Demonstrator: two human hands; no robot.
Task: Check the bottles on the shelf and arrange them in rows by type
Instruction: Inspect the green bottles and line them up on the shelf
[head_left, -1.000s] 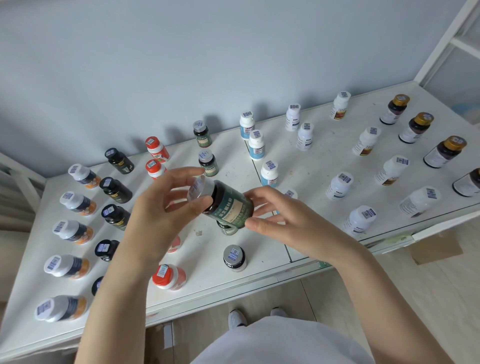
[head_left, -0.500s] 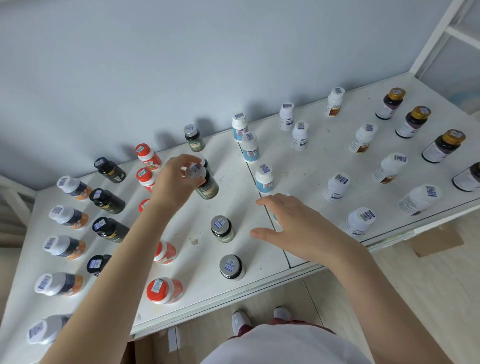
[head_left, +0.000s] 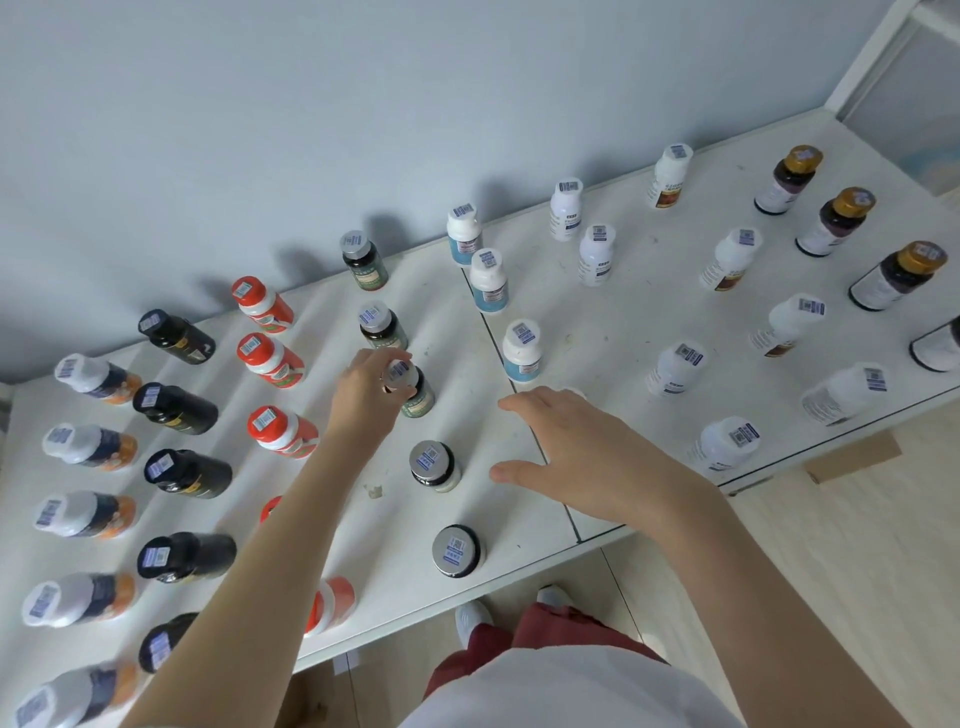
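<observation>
Above the shelf (head_left: 623, 312), my left grip (head_left: 363, 402) pinches the green bottle (head_left: 421, 404) by its cap; its long axis stands upright, cap up. My right grip (head_left: 587, 452) hovers wide, holding nothing.

Green bottle (head_left: 420, 404) set upright on shelf (head_left: 447, 332) by left hand (head_left: 363, 397), right hand (head_left: 587, 457) released
</observation>
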